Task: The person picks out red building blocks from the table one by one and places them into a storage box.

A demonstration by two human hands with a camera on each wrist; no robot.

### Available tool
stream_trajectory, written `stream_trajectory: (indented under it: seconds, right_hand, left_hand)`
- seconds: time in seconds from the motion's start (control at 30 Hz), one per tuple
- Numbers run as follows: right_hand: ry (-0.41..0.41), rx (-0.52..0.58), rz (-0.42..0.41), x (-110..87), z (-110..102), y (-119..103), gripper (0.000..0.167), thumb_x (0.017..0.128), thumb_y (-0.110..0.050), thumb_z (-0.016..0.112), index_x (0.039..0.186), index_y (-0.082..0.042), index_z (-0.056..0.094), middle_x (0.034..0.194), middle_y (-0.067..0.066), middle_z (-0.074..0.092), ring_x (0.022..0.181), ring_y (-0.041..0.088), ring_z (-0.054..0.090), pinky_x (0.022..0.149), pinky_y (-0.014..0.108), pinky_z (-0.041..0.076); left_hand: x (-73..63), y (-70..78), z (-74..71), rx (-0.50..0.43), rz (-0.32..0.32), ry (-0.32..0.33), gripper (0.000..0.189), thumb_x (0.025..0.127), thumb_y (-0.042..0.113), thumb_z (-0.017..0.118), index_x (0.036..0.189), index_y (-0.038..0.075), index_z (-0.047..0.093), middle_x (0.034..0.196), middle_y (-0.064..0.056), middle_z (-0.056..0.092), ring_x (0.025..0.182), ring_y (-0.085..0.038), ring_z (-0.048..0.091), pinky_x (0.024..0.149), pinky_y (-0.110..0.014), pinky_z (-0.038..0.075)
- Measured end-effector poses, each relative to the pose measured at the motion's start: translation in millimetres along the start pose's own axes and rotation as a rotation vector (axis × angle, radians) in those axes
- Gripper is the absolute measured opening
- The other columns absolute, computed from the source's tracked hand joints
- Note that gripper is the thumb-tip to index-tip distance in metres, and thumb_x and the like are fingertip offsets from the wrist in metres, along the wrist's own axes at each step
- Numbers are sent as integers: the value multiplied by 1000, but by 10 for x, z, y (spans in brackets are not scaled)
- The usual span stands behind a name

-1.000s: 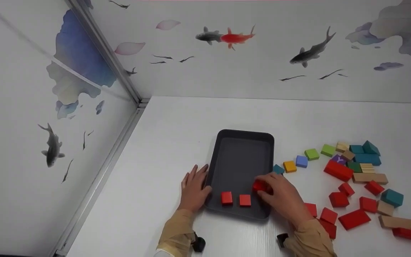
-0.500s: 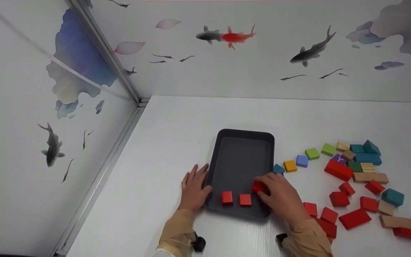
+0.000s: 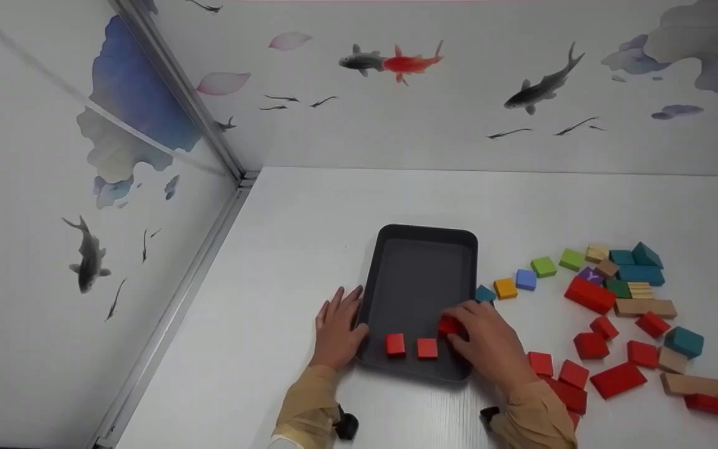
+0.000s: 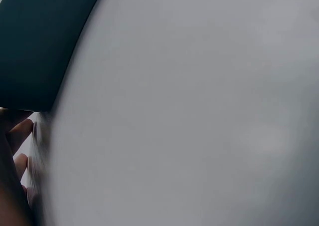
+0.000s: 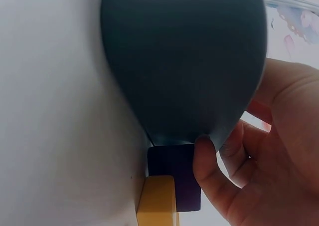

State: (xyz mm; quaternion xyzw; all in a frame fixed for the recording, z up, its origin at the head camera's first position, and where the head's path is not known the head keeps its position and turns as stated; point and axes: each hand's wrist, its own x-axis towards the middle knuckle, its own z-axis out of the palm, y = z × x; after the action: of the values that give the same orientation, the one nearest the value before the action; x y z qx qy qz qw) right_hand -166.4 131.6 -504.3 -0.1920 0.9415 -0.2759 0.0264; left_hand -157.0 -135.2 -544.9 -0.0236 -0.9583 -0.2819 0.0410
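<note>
A dark grey baking tray (image 3: 421, 231) lies on the white table, with two red blocks (image 3: 395, 345) in its near part. My right hand (image 3: 487, 340) reaches over the tray's right rim and pinches another red block (image 3: 448, 325) between thumb and fingers, low inside the tray. In the right wrist view the tray's outer wall (image 5: 184, 61) hides that block, and the fingers (image 5: 207, 168) curl over the rim. At the tray's left side my left hand (image 3: 338, 330) rests with fingers spread, thumb at the rim. Only a few of its fingertips (image 4: 21, 131) show in the left wrist view.
Right of the tray stand a teal block (image 3: 485, 294), an orange block (image 3: 505, 288), a blue block (image 3: 526, 279) and green ones. Farther right lie several red blocks (image 3: 617, 380), wooden planks (image 3: 700, 386) and teal pieces (image 3: 641, 274). A printed wall (image 3: 459, 125) rises behind.
My right hand and the red block in it have shifted very slightly left. My left hand has stayed at the tray's side, and the other two blocks in the tray have not moved.
</note>
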Motion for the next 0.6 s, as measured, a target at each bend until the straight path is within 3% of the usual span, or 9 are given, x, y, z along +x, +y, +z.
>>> stream_trajectory:
  seconds: [0.27,0.6]
  right_hand:
    - [-39,21,25,9,-38,-9,42,73,-21,73,113,-19,60,105,-4,57,94,15,47,79,34,47]
    - [-106,175,99,-12,-111,14,43,78,-20,69,119,-21,56,115,-3,53,106,17,48,89,43,42]
  left_hand:
    - [5,5,-19,-12,1,-11,53,77,23,45,130,16,48,141,7,33,134,-19,13,105,-43,6]
    - [-21,1,-12,-30,-11,-16,53,78,22,46,131,17,46,141,8,32,134,-18,13,105,-42,4]
